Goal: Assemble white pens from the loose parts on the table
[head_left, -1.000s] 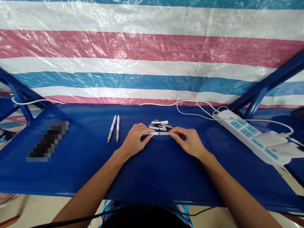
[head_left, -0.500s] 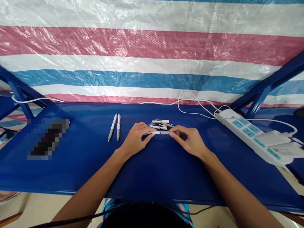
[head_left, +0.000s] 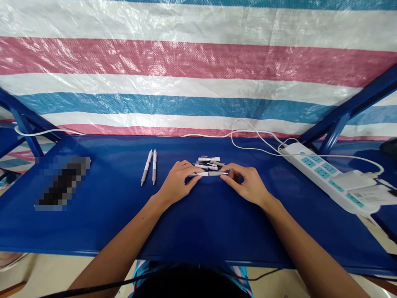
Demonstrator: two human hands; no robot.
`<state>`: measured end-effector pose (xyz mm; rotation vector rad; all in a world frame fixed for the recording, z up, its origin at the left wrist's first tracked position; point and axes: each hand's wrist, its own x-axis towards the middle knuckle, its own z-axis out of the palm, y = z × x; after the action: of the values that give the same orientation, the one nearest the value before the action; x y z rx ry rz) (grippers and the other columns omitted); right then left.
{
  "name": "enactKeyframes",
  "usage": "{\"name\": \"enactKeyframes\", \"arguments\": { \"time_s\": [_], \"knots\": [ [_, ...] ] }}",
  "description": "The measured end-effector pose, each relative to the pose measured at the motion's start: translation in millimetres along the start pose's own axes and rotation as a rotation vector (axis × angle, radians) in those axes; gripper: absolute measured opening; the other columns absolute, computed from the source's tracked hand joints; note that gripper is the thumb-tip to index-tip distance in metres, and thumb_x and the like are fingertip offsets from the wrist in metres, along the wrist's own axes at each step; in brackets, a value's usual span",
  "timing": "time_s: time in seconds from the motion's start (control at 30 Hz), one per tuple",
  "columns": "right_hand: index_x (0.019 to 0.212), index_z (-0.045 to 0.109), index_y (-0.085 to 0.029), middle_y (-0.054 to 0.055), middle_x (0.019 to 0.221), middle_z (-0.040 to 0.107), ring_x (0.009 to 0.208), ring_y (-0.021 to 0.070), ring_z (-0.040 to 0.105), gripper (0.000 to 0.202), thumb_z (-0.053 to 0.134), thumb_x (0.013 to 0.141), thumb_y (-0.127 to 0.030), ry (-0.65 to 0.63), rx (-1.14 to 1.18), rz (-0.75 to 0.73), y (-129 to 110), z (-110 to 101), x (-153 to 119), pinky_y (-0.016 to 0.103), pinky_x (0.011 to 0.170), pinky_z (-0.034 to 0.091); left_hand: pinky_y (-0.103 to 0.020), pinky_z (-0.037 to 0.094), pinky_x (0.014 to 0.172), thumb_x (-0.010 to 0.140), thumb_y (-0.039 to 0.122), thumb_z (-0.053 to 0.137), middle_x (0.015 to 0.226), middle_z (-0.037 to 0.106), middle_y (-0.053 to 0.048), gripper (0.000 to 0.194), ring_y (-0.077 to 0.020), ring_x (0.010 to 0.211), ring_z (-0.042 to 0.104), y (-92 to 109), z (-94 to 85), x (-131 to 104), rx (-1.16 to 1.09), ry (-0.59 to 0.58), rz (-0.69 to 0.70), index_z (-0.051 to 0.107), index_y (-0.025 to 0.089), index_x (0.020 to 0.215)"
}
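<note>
Slim white-and-grey plastic pen (head_left: 208, 174), held level just above the blue metal table (head_left: 198, 223), is pinched at its two ends: the left hand (head_left: 176, 182) closes narrow on one end, the right hand (head_left: 248, 185) on the other. Just behind it lies a small heap of loose white and grey pen parts (head_left: 208, 162); two finished white pens (head_left: 149, 166) lie well apart to the left. If the fingers slip, a small piece could likely spring out and roll off among the heap.
</note>
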<state>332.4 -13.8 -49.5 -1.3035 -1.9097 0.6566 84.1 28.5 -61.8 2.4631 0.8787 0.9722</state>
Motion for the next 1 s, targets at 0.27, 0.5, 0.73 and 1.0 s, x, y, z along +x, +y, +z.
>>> {"name": "enactKeyframes", "arguments": {
  "time_s": [0.27,0.5,0.73,1.0],
  "knots": [
    [0.083,0.073,-0.020,0.001,0.058,0.062,0.049,0.0132,0.048,0.051,0.050,0.100,-0.062,0.000,-0.043,-0.010,-2.4,0.7,0.7,0.026,0.050,0.038,-0.038,0.052,0.085,0.103,0.028,0.055,0.094,0.080,-0.007,0.022,-0.0217,0.088,0.068,-0.1,2.1,-0.4,-0.008,0.012,0.018,0.075,0.019,0.106],
    [0.086,0.073,-0.019,-0.001,0.056,0.059,0.048,0.0128,0.047,0.047,0.052,0.100,-0.059,-0.011,-0.025,0.002,-2.4,-0.1,0.7,0.025,0.050,0.038,-0.039,0.053,0.086,0.103,0.030,0.054,0.093,0.079,-0.007,0.024,-0.0224,0.088,0.068,-0.3,0.7,-0.5,-0.018,0.000,0.002,0.075,0.020,0.108],
    [0.093,0.074,-0.021,-0.002,0.055,0.055,0.047,0.0122,0.044,0.044,0.056,0.097,-0.060,0.006,-0.021,0.009,-0.4,0.0,-0.3,0.025,0.050,0.038,-0.038,0.052,0.086,0.103,0.029,0.054,0.092,0.079,-0.007,0.023,-0.0220,0.088,0.068,-0.1,0.1,-0.6,-0.020,-0.018,-0.013,0.076,0.020,0.108],
    [0.078,0.073,-0.020,0.003,0.061,0.063,0.051,0.0139,0.050,0.056,0.049,0.099,-0.066,-0.023,-0.037,-0.001,-3.6,-0.8,0.8,0.026,0.051,0.039,-0.037,0.051,0.084,0.104,0.028,0.054,0.095,0.079,-0.008,0.024,-0.0224,0.088,0.068,0.7,0.5,-0.3,-0.021,-0.002,0.016,0.075,0.018,0.107]
  ]
}}
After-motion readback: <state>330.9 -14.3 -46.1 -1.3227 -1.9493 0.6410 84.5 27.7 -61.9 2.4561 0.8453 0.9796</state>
